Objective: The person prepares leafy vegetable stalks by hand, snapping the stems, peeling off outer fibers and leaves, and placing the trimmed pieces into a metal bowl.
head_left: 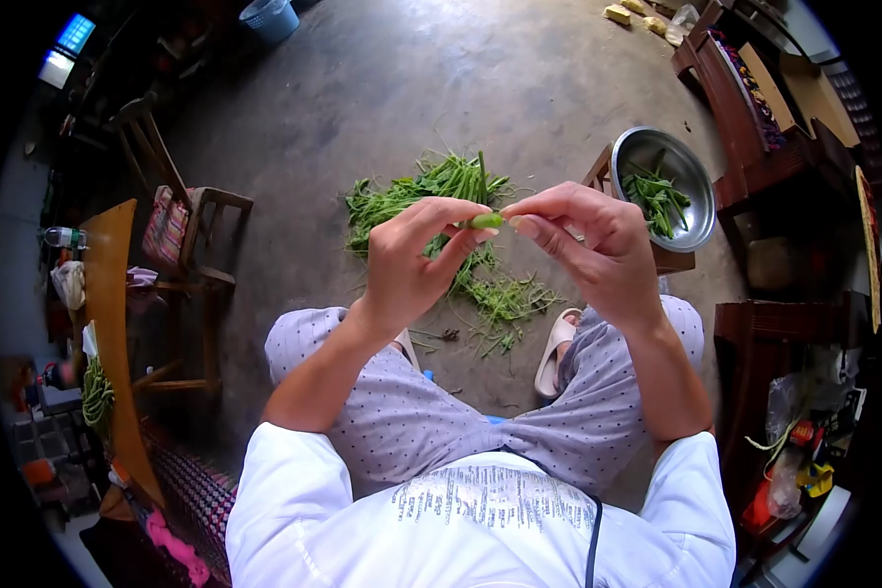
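Between thumb and fingers of my left hand (416,250) is a short green vegetable stem (486,221). My right hand (598,245) pinches at the right end of the same stem; its fingertips meet close to the left ones. Below both hands, on the floor, lies a heap of leafy green stems (392,204), partly covered by the left hand. Closer to my feet is a smaller scatter of thin green trimmings (505,299). Right of my right hand, a metal basin (698,196) holds several green pieces (660,199).
The basin rests on a wooden stool (674,262). At left stand a wooden chair (216,201) and a table edge (118,343) with a bundle of green beans or stems (97,394). Dark wooden furniture (769,318) lines the right. A blue basket (269,20) is at the far left.
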`<control>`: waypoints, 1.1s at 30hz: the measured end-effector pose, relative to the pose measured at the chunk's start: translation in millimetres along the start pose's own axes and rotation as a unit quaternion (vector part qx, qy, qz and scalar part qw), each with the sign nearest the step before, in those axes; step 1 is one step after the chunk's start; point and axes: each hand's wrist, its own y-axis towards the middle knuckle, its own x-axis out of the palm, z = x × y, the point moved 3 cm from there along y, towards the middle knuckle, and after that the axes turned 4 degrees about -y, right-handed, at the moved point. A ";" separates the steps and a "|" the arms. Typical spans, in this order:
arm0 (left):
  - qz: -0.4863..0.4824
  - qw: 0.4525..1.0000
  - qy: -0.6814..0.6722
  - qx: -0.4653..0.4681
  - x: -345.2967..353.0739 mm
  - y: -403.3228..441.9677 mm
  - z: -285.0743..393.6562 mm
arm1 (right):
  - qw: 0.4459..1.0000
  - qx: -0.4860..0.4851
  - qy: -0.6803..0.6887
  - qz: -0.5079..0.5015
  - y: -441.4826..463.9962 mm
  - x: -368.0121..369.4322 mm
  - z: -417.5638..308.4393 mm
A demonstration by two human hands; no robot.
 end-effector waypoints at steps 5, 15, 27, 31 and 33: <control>-0.007 0.998 0.038 0.053 -5.2 1.1 -0.9 | 0.999 -0.031 -0.033 0.002 4.8 4.2 0.7; -0.039 0.996 0.069 0.031 -9.1 -0.4 -7.5 | 0.986 -0.110 -0.113 0.045 6.8 9.2 1.4; -0.032 0.996 0.077 0.038 -10.6 -2.4 -6.8 | 0.994 -0.057 -0.095 -0.013 7.8 10.1 3.5; -0.011 0.997 0.061 0.054 -10.7 -2.7 -8.0 | 0.999 0.024 0.022 -0.026 7.2 14.4 14.6; -0.004 0.998 0.034 0.054 -9.5 -2.1 -8.8 | 0.991 0.089 0.081 -0.065 7.3 17.7 17.4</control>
